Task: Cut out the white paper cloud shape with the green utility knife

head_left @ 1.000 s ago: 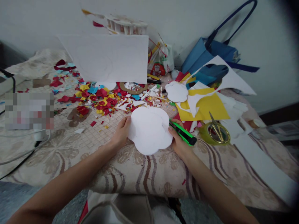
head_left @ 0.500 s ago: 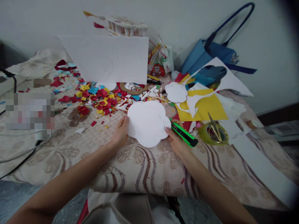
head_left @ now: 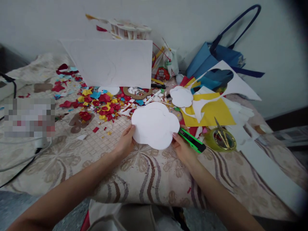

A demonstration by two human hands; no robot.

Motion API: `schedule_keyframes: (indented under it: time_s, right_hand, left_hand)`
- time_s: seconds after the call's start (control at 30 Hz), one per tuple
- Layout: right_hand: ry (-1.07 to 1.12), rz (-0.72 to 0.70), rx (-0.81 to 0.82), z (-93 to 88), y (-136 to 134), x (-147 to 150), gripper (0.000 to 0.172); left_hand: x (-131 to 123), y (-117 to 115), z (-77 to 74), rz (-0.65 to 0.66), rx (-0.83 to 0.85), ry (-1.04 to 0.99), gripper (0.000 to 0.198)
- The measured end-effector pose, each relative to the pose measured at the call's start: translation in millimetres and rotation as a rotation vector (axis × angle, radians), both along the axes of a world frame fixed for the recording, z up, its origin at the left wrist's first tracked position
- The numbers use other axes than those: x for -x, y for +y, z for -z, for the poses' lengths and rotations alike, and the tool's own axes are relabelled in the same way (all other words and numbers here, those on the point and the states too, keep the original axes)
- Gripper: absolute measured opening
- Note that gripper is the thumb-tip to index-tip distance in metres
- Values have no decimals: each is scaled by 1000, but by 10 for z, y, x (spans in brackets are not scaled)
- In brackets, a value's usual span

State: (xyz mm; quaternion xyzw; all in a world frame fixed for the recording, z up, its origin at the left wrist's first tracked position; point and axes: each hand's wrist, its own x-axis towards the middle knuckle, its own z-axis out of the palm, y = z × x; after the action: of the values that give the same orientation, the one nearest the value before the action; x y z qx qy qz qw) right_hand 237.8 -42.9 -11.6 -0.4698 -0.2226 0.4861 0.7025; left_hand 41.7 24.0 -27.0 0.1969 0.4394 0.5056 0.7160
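Observation:
A white scalloped, flower-shaped paper cutout is held up over the cloth, between both hands. My left hand is closed on its left edge, thumb on the front face. At its lower right edge, my right hand pinches the same cutout. A green and black utility knife lies along the back of my right fingers and appears tucked in that hand. Beyond the cutout, a smaller white scalloped piece rests beside a yellow sheet.
Scissors lie on a tape roll at right. Coloured paper scraps cover the table's middle and left. A white board stands behind them. A blue bag leans on the wall. Cables run at left.
The layers of the cutout that showed as offset at its right side now line up as one outline. My right hand and the knife have shifted slightly right.

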Motion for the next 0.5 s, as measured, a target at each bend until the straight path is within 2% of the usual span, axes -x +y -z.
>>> schedule_keyframes:
  time_s: [0.23,0.5]
  right_hand:
    - [-16,11,35,21,-6,21,60]
    - [-62,57,44,49,15,-29,53]
  left_hand:
    - [-23,-57,-63,72,-20,16,33]
    - [-23,-95,-66,135,-82,-14,33]
